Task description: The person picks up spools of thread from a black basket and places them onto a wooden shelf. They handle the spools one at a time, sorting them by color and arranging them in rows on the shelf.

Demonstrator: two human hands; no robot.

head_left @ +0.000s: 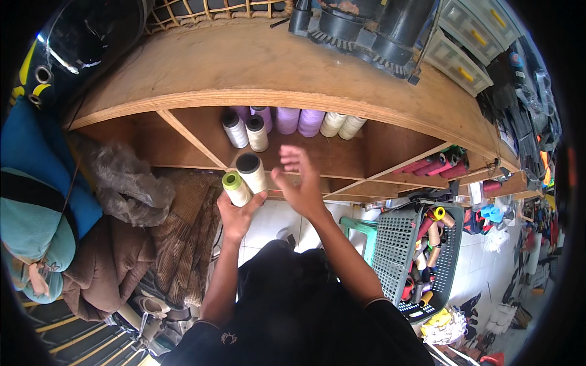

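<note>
Two cream thread spools are gripped together in my left hand (240, 215), in front of the wooden shelf. One spool with a green top (239, 194) leans beside a taller spool with a black top (255, 178). My right hand (299, 183) is raised just to the right of them with its fingers apart, holding nothing. Behind, in the shelf compartment, stand a white spool (235, 131), a cream spool with a black top (257, 135), several purple spools (311, 122) and a pair of cream spools (342, 125) farther right.
A grey-green plastic basket (390, 250) of mixed spools stands at the right by a green stool (360, 230). Red spools (436, 165) lie in another shelf section. Crumpled clear plastic (131, 186) and brown cloth (110, 268) are on the left. The wooden top (244, 67) overhangs the compartments.
</note>
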